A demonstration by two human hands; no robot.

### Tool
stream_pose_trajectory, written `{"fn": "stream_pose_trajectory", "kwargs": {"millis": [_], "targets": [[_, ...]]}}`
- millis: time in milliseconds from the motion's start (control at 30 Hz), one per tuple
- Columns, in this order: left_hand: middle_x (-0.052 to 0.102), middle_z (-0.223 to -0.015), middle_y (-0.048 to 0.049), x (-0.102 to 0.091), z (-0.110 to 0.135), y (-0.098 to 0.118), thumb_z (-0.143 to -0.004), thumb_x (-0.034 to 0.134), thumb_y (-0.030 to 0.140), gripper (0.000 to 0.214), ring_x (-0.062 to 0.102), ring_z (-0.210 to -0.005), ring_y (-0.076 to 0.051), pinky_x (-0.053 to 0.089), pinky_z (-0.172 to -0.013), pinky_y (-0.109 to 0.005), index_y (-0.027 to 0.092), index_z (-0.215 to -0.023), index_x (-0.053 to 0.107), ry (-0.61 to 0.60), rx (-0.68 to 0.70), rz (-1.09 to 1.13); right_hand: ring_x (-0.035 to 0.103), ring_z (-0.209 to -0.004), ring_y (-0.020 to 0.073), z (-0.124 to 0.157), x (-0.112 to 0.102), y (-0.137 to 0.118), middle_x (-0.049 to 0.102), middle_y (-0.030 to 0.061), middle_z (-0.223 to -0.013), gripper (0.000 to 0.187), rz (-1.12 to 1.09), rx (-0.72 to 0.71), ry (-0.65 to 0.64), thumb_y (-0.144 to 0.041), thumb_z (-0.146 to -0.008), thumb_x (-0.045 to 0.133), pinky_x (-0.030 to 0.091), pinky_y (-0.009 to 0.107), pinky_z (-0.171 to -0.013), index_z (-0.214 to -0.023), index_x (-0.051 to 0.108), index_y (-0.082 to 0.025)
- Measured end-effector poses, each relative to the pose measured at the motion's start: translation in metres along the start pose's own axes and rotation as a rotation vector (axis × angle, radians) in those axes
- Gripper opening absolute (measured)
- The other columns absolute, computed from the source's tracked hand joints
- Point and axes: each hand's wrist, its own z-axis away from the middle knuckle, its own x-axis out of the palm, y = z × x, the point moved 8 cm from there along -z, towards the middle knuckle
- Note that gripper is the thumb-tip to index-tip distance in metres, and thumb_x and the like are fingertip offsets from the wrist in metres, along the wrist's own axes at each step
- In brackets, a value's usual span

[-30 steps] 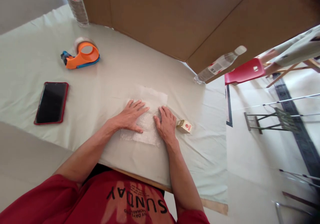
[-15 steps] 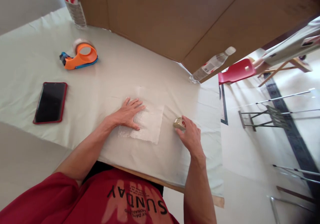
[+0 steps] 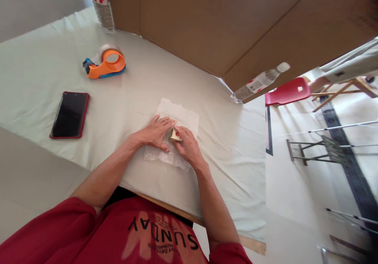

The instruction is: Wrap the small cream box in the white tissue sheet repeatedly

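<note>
A sheet of bubble wrap lies on the cloth-covered table in front of me. My left hand rests on its left part, fingers spread and thumb apart. Gripped in my right hand is a small gold-coloured box with a round red mark on its face. The box is over the middle of the sheet, close to my left thumb and fingertips. My right fingers cover part of the box, so whether it touches the sheet I cannot tell.
An orange and blue tape dispenser and a phone in a red case lie on the left. Across the back stands a large cardboard panel, with a plastic bottle at its left and another bottle at its right.
My right hand has carried the small box leftward from the bare cloth to over the bubble wrap. My left hand stays on the sheet. The view has shifted slightly.
</note>
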Motion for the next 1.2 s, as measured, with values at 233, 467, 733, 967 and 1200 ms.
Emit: {"fn": "stream_pose_trajectory", "kwargs": {"millis": [233, 467, 733, 967, 1200], "targets": [[0.024, -0.164, -0.0175, 0.003, 0.000, -0.003, -0.073, 0.072, 0.058, 0.110, 0.012, -0.154, -0.033, -0.002, -0.122, -0.050, 0.016, -0.157, 0.015, -0.015, -0.003, -0.006, 0.054, -0.126, 0.0240, 0.000, 0.013, 0.017, 0.058, 0.0102, -0.135, 0.057, -0.125, 0.021, 0.014, -0.017, -0.084, 0.055, 0.045, 0.043, -0.109, -0.140, 0.052, -0.025], [0.024, -0.164, -0.0181, 0.004, 0.000, -0.003, -0.074, 0.071, 0.057, 0.110, 0.011, -0.154, -0.033, -0.002, -0.122, -0.050, 0.015, -0.157, 0.014, -0.030, -0.001, -0.013, 0.054, -0.127, 0.0251, -0.001, 0.018, 0.015, 0.059, 0.0124, -0.134, 0.053, -0.074, 0.002, -0.004, -0.017, -0.084, 0.056, 0.042, 0.045, -0.110, -0.137, 0.054, -0.021], [0.026, -0.164, -0.0178, 0.001, 0.000, -0.001, -0.073, 0.072, 0.056, 0.109, 0.013, -0.154, -0.033, -0.001, -0.122, -0.050, 0.016, -0.157, 0.016, -0.028, -0.014, -0.017, 0.055, -0.126, 0.0243, -0.002, 0.014, 0.013, 0.060, 0.0116, -0.135, 0.056, -0.073, -0.045, -0.036, -0.016, -0.083, 0.055, 0.044, 0.043, -0.109, -0.139, 0.053, -0.022], [0.027, -0.163, -0.0174, 0.000, 0.000, 0.000, -0.071, 0.074, 0.055, 0.109, 0.015, -0.154, -0.033, 0.000, -0.122, -0.050, 0.017, -0.156, 0.019, -0.024, -0.016, -0.017, 0.054, -0.127, 0.0247, -0.002, 0.014, 0.014, 0.059, 0.0094, -0.137, 0.062, -0.012, -0.041, -0.069, -0.012, -0.083, 0.054, 0.044, 0.045, -0.110, -0.143, 0.050, -0.026], [0.025, -0.164, -0.0177, -0.001, 0.001, 0.000, -0.071, 0.075, 0.054, 0.110, 0.012, -0.154, -0.033, 0.000, -0.123, -0.052, 0.016, -0.157, 0.017, -0.054, -0.028, -0.001, 0.050, -0.133, 0.0284, 0.010, 0.000, 0.007, 0.052, 0.0128, -0.144, 0.060, 0.043, 0.009, -0.013, -0.025, -0.087, 0.058, 0.042, 0.049, -0.110, -0.146, 0.045, -0.025]]}}
